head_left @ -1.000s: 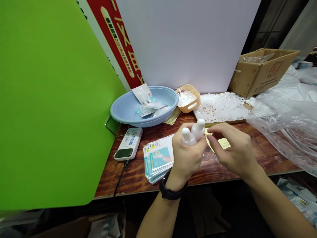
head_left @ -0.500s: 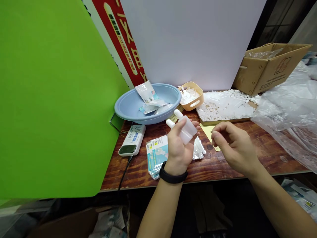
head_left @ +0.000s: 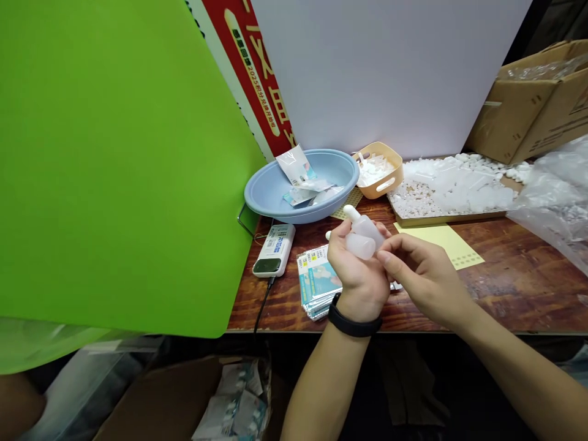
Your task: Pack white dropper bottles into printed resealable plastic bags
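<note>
My left hand (head_left: 361, 283), with a black band at its wrist, is closed around two small translucent white bottles. The upper bottle (head_left: 369, 229) has a rounded white cap pointing up and left. Lying across the palm, the lower bottle (head_left: 361, 246) shows its round base; its cap is mostly hidden behind my thumb. My right hand (head_left: 425, 272) is pinched, its fingertips at the left palm beside the bottles' bases. Anything between those fingertips is too small to make out. Behind my left wrist lies a stack of printed blue-and-white packets (head_left: 316, 283).
A blue basin (head_left: 261, 190) holds several packets. Beside it stand an orange basket (head_left: 380, 187) of small white pieces and a tray (head_left: 427, 219) of white parts. A yellow sheet with dots (head_left: 452, 245), a white device with a cable (head_left: 275, 248) and a cardboard box (head_left: 514, 116) are around.
My right hand has come in from the right to meet my left hand. The bottles have tipped so one base faces me. The whole view has swung left.
</note>
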A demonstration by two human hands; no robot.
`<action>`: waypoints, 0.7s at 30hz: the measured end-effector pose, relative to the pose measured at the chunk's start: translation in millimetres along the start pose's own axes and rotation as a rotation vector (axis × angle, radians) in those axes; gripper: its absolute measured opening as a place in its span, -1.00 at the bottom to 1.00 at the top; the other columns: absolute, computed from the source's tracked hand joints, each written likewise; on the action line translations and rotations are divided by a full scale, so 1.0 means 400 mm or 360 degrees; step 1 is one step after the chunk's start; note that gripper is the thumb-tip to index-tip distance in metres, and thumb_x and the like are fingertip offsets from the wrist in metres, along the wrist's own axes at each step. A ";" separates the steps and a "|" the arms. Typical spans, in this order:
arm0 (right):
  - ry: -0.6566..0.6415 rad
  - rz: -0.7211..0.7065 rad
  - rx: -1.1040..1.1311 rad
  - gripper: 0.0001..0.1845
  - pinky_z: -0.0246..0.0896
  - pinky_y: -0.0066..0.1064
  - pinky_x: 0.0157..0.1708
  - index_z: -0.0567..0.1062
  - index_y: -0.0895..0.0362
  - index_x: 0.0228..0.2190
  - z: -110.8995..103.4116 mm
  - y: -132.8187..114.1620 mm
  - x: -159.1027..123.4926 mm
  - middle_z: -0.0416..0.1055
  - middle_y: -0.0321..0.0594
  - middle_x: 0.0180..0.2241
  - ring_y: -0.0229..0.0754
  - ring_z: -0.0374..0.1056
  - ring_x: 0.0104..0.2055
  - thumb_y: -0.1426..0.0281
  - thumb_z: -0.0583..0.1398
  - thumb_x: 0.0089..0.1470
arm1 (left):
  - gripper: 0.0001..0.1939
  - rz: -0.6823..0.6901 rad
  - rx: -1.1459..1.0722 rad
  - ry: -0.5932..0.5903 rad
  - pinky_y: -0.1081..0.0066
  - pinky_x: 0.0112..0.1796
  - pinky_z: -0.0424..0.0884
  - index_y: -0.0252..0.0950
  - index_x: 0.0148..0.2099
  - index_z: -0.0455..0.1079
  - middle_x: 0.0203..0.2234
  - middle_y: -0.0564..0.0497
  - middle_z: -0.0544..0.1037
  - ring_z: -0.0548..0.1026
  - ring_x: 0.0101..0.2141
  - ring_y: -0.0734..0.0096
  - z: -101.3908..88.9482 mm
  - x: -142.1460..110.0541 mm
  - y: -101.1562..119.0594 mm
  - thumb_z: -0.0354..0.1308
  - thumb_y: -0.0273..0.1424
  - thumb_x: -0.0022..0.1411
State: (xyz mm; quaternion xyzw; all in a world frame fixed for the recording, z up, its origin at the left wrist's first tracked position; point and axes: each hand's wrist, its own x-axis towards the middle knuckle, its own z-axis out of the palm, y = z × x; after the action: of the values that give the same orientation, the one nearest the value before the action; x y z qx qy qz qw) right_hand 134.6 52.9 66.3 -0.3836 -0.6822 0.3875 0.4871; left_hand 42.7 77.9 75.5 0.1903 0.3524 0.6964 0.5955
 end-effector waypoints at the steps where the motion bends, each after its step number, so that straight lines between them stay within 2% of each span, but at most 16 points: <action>1: 0.0005 -0.0022 -0.0003 -0.83 0.12 -0.52 -0.58 0.42 0.16 -0.45 0.002 0.000 0.001 0.38 -0.30 -0.51 -0.32 0.23 -0.51 0.35 0.16 0.15 | -0.70 -0.0056 -0.0064 0.0014 0.30 -0.31 0.42 -0.26 -0.46 0.24 -0.57 0.00 0.35 0.45 -0.48 0.35 0.001 -0.002 0.001 -0.04 -0.11 0.03; 5: 0.0035 -0.0053 -0.0040 -0.82 0.14 -0.49 -0.54 0.43 0.16 -0.47 0.010 -0.002 0.005 0.39 -0.29 -0.51 -0.30 0.25 -0.49 0.34 0.17 0.14 | -0.68 -0.0116 -0.0140 0.0039 0.34 -0.33 0.39 -0.26 -0.47 0.24 -0.57 0.01 0.36 0.45 -0.47 0.35 0.003 -0.006 0.001 -0.01 -0.08 0.02; 12: 0.0105 0.0033 -0.0024 -0.82 0.19 -0.49 -0.51 0.41 0.16 -0.49 0.019 -0.005 0.007 0.40 -0.28 -0.51 -0.29 0.28 -0.48 0.35 0.18 0.11 | -0.68 -0.0006 -0.0072 0.0004 0.35 -0.35 0.38 -0.26 -0.48 0.25 -0.58 0.01 0.36 0.45 -0.47 0.36 0.003 -0.007 -0.007 -0.04 -0.10 0.05; 17: 0.0084 0.0083 -0.0024 -0.80 0.12 -0.51 -0.58 0.42 0.17 -0.50 0.010 -0.009 0.012 0.37 -0.29 -0.54 -0.32 0.23 -0.52 0.33 0.19 0.09 | -0.74 -0.0082 -0.0320 -0.0034 0.41 -0.37 0.35 -0.29 -0.51 0.29 -0.57 0.02 0.37 0.41 -0.50 0.45 0.004 -0.008 -0.014 -0.01 -0.21 0.05; 21: 0.0044 0.0218 0.0095 -0.71 0.10 -0.53 -0.66 0.44 0.17 -0.52 0.002 -0.012 0.017 0.36 -0.31 -0.60 -0.35 0.21 -0.60 0.21 0.24 0.06 | -0.75 -0.0116 -0.0434 -0.0033 0.45 -0.38 0.34 -0.31 -0.50 0.31 -0.56 0.02 0.39 0.40 -0.50 0.48 0.004 -0.013 -0.019 0.03 -0.22 0.03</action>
State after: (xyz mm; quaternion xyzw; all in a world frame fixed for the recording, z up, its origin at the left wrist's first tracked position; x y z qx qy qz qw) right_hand 131.7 57.0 73.3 -0.4200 -0.6356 0.4347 0.4802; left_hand 50.0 73.7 71.9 0.1018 0.2551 0.7137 0.6443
